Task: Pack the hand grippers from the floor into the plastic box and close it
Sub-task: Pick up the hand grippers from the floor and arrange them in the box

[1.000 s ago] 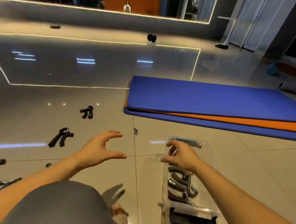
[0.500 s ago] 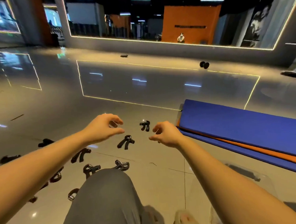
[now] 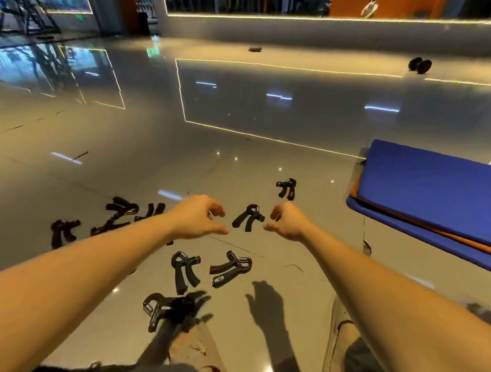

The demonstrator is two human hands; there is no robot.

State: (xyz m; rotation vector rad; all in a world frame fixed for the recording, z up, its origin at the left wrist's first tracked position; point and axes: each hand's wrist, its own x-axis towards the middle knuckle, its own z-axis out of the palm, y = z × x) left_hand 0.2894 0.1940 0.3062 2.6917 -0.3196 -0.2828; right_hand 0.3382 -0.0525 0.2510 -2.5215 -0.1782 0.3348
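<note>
Showed a dim hall under overhead lamps, with a warm cast on the skin. Caught white lamp glare in short streaks on the glossy floor (image 3: pixel 236 135), plus thin yellow lines mirrored from a glowing strip (image 3: pixel 286 16) along the far wall. Threw dark, soft-edged shadows of the left hand (image 3: pixel 196 217) and right hand (image 3: pixel 289 222) onto the near tiles. Smeared the hand grippers (image 3: pixel 120 213) at far left with motion blur. Bowed straight lines toward the edges.
</note>
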